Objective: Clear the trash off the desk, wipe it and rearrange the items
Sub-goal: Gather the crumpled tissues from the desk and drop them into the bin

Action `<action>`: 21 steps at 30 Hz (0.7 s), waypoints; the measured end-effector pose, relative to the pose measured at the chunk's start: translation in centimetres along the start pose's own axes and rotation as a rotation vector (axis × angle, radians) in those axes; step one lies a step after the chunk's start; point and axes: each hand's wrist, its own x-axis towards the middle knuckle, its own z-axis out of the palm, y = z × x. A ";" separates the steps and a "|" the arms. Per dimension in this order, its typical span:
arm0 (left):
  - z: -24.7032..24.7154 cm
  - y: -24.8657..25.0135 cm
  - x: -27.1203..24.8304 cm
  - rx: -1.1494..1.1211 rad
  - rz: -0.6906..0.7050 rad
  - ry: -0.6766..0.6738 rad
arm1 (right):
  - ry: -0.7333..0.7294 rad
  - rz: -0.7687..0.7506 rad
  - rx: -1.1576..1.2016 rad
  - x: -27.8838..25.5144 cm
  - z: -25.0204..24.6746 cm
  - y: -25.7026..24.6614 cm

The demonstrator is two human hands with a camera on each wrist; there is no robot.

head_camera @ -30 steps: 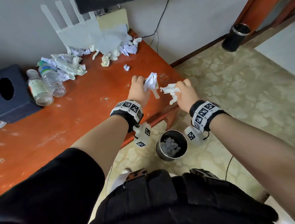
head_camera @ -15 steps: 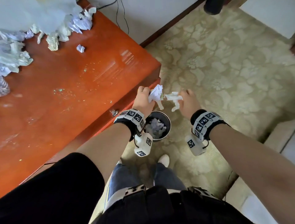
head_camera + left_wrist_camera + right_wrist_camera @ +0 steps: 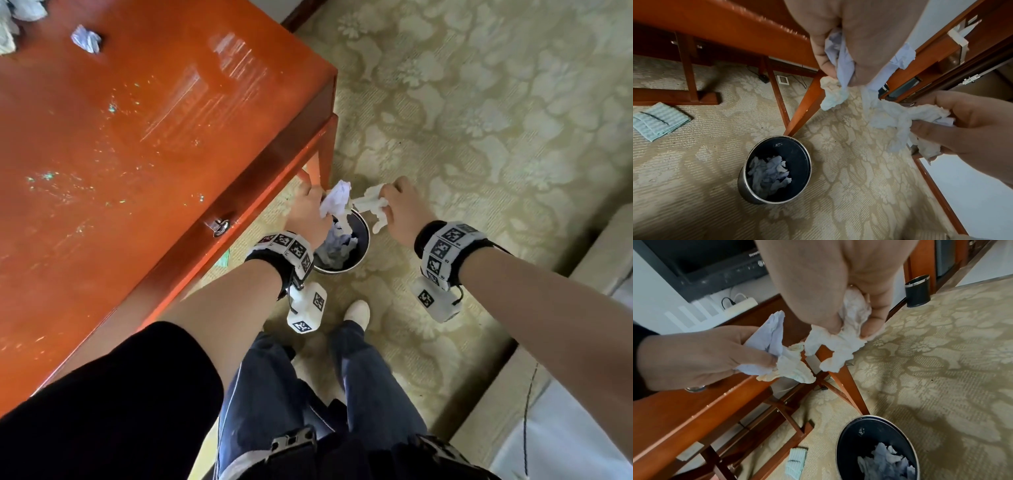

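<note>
I have swung off the desk (image 3: 144,144) and down to the floor: a second ago my hands were over its far right corner, and now they hang past its right edge, above the bin (image 3: 356,253) that stands on the patterned carpet (image 3: 479,120) by the desk leg. I judge this load is ready to drop, though the clearing is far from done, since a crumpled scrap (image 3: 86,38) and part of a larger heap (image 3: 13,20) lie on the far left of the desk, whose top shows smears and specks to wipe. The bin stands upright, mouth up, with crumpled paper already in it. My left hand (image 3: 308,212) is clenched around a bluish-white paper wad (image 3: 337,202), whose loose tail hangs downward toward the bin. My right hand (image 3: 402,212) grips a white tissue wad (image 3: 371,205), which lies roughly crosswise, pointing left toward the other wad, with a tail dangling just outside the bin's right rim. A folded green cloth (image 3: 657,120) lies on the carpet under the desk.
</note>
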 end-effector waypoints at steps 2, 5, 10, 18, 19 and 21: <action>1.5 -1.7 0.8 0.004 0.010 -0.014 | -0.039 0.005 -0.017 0.8 1.9 0.5; 3.9 -4.4 1.8 0.022 0.009 -0.029 | -0.084 0.004 -0.030 1.7 5.1 1.1; 7.6 -8.6 3.7 0.115 0.009 -0.053 | -0.117 0.000 -0.008 3.2 10.4 2.4; 13.8 -14.6 7.4 0.186 0.028 -0.116 | -0.105 0.104 0.181 5.0 19.1 4.4; 14.4 -15.2 7.7 0.163 0.032 -0.091 | -0.102 0.127 0.205 5.0 20.1 4.5; 15.5 -16.1 8.1 0.176 0.039 -0.085 | -0.100 0.169 0.245 4.8 22.0 4.8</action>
